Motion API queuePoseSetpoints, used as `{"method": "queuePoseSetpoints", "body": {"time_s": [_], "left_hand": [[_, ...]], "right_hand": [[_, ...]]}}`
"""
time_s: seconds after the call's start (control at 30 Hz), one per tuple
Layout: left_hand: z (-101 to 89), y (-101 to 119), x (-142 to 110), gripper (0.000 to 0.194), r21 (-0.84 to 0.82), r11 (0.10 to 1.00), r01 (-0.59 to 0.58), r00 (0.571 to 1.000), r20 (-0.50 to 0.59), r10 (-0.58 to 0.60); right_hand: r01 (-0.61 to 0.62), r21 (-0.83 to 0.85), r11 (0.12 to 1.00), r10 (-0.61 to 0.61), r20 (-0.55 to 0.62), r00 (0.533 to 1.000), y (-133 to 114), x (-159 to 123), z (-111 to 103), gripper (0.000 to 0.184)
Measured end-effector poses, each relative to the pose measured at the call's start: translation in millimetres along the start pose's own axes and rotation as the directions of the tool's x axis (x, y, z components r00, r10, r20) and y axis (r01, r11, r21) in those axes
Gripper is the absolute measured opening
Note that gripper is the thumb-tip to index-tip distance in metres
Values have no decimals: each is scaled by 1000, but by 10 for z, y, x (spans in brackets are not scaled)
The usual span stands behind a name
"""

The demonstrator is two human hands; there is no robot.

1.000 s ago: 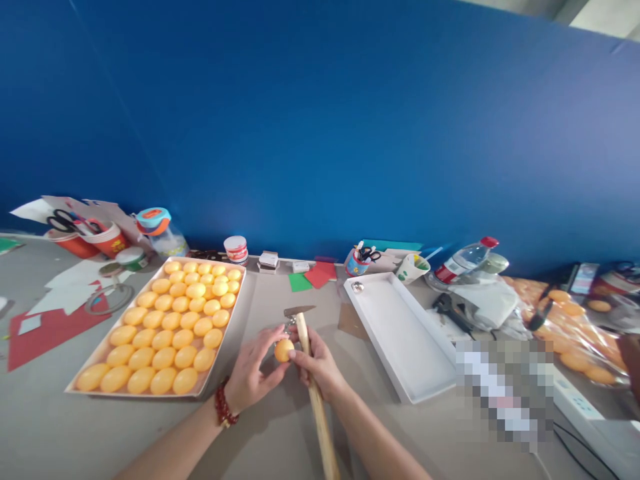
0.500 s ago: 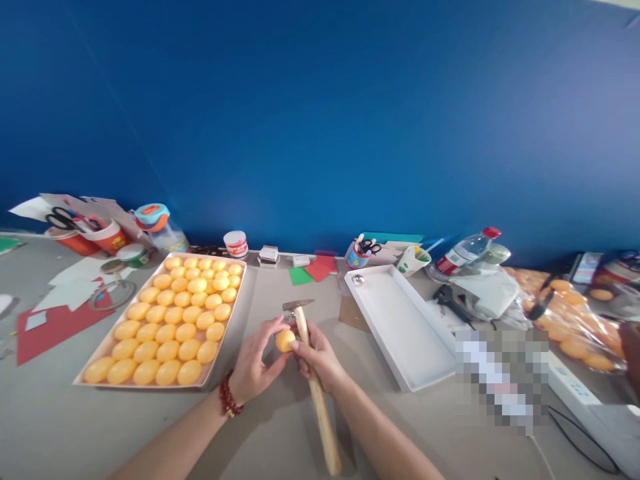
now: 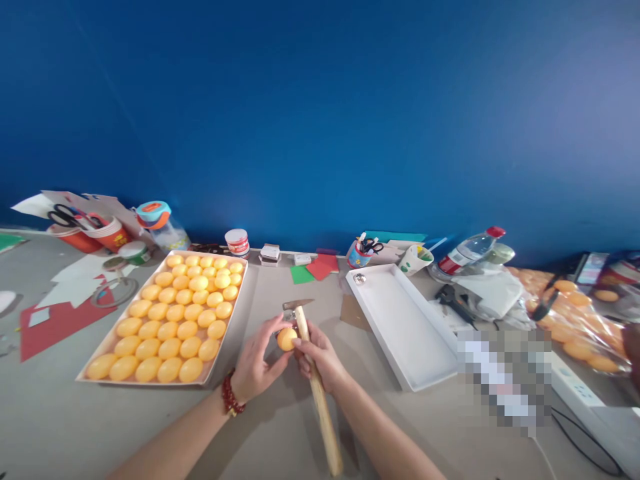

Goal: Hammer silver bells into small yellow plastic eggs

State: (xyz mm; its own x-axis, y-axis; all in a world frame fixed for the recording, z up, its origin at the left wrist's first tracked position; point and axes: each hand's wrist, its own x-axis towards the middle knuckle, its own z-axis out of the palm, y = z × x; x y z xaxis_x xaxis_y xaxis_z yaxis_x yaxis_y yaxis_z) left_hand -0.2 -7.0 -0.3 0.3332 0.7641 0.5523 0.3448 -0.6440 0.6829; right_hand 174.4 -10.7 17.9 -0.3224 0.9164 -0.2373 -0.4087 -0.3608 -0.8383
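Note:
An orange ping-pong ball [image 3: 287,339] is between my two hands at the middle of the table. My left hand [image 3: 261,353], with a red bead bracelet at the wrist, curls its fingers and thumb around the ball's left side. My right hand [image 3: 320,357] grips a hammer [image 3: 320,400] by its wooden handle, near the head, while its thumb touches the ball. The hammer's metal head points away from me. Something shiny behind the ball is partly hidden by my fingers. To the left, a shallow box [image 3: 145,383] holds rows of orange balls.
A white tray [image 3: 410,333] with a small shiny piece in it lies to the right. Farther right are a plastic bottle [image 3: 467,252], a glue gun [image 3: 453,303], a bag of orange balls [image 3: 580,327] and a power strip [image 3: 575,383]. Cups and coloured paper line the wall.
The view has shifted slightly. Both hands, the ball and the hammer stay in nearly the same places, with only slight finger movement around the ball.

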Motion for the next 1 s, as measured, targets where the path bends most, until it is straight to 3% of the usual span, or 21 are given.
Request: {"method": "queuePoseSetpoints", "body": {"time_s": [0.13, 0.37, 0.57, 0.73, 0.87, 1.0], "left_hand": [[-1, 24, 20, 70, 42, 999, -21, 998, 53, 18], [23, 19, 28, 68, -28, 999, -26, 999, -47, 24], [-2, 15, 23, 71, 122, 990, -68, 998, 15, 67], [-4, -4, 52, 72, 121, 986, -116, 990, 88, 106], [0, -7, 64, 72, 86, 988, -126, 991, 52, 122], [-17, 15, 74, 71, 80, 986, -147, 989, -1, 148]], "right_hand": [[31, -63, 998, -33, -33, 999, 24, -3, -3, 55], [-38, 114, 993, 30, 70, 997, 8, -2, -12, 43], [72, -73, 995, -75, -42, 996, 40, -5, -17, 59], [91, -196, 976, -107, -71, 992, 69, -12, 9, 70], [91, -178, 980, -109, -96, 989, 65, -16, 15, 67], [75, -96, 993, -79, -44, 996, 43, -25, 0, 60]]}}
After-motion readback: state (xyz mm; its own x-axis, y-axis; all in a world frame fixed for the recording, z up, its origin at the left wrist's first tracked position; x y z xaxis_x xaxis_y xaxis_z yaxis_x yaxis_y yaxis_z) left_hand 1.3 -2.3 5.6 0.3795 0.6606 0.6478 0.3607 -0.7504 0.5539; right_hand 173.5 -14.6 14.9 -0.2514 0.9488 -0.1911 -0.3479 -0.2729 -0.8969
